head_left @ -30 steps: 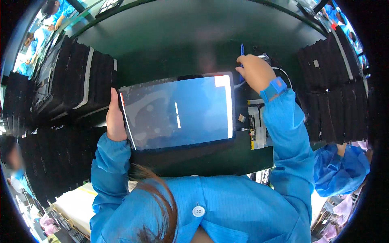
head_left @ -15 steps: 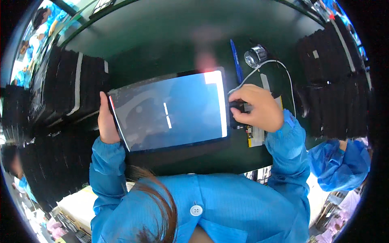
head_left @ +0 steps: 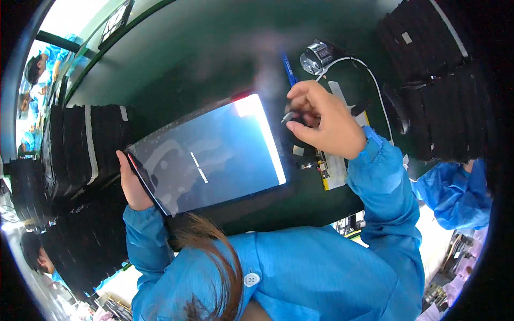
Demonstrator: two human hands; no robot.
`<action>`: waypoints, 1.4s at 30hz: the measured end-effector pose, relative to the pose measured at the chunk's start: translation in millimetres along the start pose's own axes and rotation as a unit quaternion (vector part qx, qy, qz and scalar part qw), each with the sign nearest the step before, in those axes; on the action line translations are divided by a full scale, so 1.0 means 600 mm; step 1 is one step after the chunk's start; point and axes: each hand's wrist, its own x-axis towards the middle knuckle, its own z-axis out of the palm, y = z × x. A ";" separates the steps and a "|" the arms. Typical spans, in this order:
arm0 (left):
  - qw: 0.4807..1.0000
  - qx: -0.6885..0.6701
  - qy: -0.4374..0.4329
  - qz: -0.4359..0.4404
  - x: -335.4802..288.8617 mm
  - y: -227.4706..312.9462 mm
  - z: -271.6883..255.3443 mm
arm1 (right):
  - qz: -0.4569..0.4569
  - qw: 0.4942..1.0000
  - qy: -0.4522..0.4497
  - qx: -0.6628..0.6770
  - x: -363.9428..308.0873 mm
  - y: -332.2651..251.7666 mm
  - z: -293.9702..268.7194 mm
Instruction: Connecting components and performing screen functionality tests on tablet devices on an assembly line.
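Note:
A tablet (head_left: 214,155) with a lit, grey-blue screen lies tilted in front of me, a bright white strip along its right edge. My left hand (head_left: 134,184) grips its left edge, the thumb side showing and the other fingers hidden beneath. My right hand (head_left: 326,117) hovers just off the tablet's right edge. Its thumb and fingers pinch a small black piece with a silver tip (head_left: 289,116), which looks like a cable plug. A thin white cable (head_left: 377,80) loops round behind that hand; whether it joins the black piece is hidden.
A blue pen (head_left: 289,69) and a silver tally counter (head_left: 317,56) lie beyond my right hand. Under my right wrist is a flat white piece with yellow edges (head_left: 334,174). Black stacks stand left (head_left: 75,150) and right (head_left: 444,117). A co-worker's blue sleeve (head_left: 452,192) shows at right.
My view has tilted. The tablet has turned anticlockwise and sits further left. My right hand has moved up and left, and the silver tip in its fingers now shows.

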 end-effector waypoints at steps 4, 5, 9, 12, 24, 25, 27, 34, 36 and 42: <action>0.999 0.014 0.030 0.016 0.000 -0.003 0.003 | 0.037 0.992 -0.117 0.040 -0.003 -0.009 -0.013; 0.998 0.018 0.047 0.024 -0.001 -0.003 0.002 | 0.037 0.992 -0.117 0.042 -0.004 -0.014 -0.015; 0.998 0.008 0.053 0.014 0.003 -0.003 -0.001 | 0.037 0.989 -0.133 0.052 -0.005 -0.012 -0.015; 1.000 -0.004 0.026 0.008 0.006 -0.001 -0.014 | 0.049 0.985 -0.152 0.068 -0.003 -0.012 -0.014; 1.000 -0.006 0.025 0.010 0.004 -0.003 -0.004 | 0.056 0.980 -0.180 0.069 0.000 -0.020 -0.016; 0.999 0.007 0.040 0.012 0.003 -0.003 0.001 | 0.046 0.980 -0.181 0.063 0.000 -0.018 -0.015; 0.998 0.019 0.055 0.014 0.002 -0.002 0.008 | 0.040 0.980 -0.184 0.063 0.001 -0.017 -0.015; 1.000 -0.006 0.020 0.018 0.002 -0.003 0.022 | 0.048 0.979 -0.192 0.044 0.008 -0.028 -0.012; 0.999 -0.019 0.032 0.019 -0.002 -0.003 0.024 | 0.002 0.985 -0.172 -0.005 0.006 -0.030 -0.015; 0.997 -0.076 -0.004 -0.020 0.002 -0.002 0.013 | -0.045 0.916 0.165 -0.362 -0.020 0.011 -0.110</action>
